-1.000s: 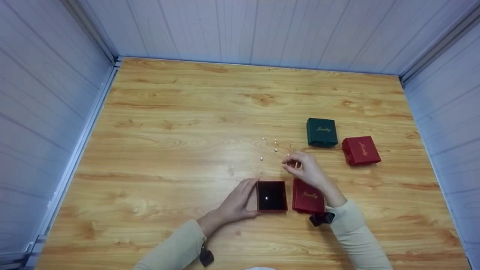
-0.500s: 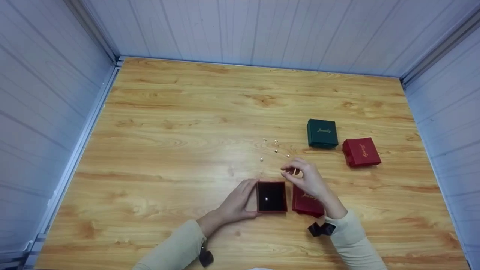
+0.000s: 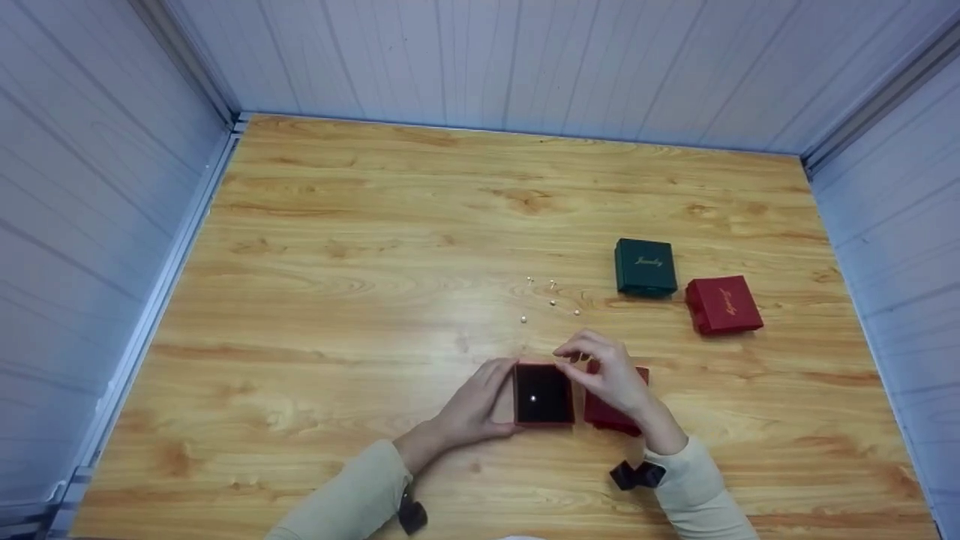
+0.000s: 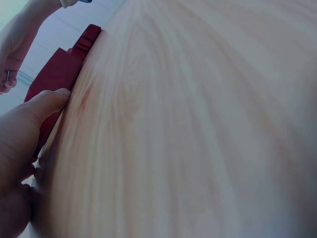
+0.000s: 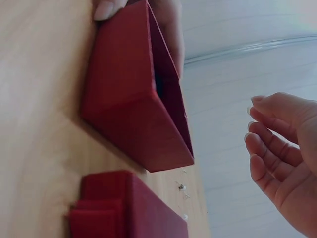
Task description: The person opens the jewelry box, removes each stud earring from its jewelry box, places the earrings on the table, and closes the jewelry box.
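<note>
My left hand (image 3: 471, 405) grips the open red jewelry box (image 3: 573, 409) at its left side, thumb at the near edge and fingers at the far corner. A single small stud earring (image 3: 533, 398) shows on the black pad inside. Over the box's far right corner hovers my right hand (image 3: 611, 375), thumb and index fingertip pinched together. A tiny thin pin, seemingly a stud earring (image 4: 8, 75), shows at those fingertips in the left wrist view. Beneath the right hand lies the red lid (image 3: 607, 416) marked Jewelry, partly hidden.
Several small stud earrings (image 3: 553, 303) lie loose on the wooden table (image 3: 360, 300) beyond the box. A closed green jewelry box (image 3: 646, 268) and a closed red jewelry box (image 3: 724, 304) stand farther right. Pale panels (image 3: 480, 67) wall the table in.
My right hand has moved toward me and slightly left, from beside the loose earrings to the open box's far right corner. The left hand keeps its hold on the box.
</note>
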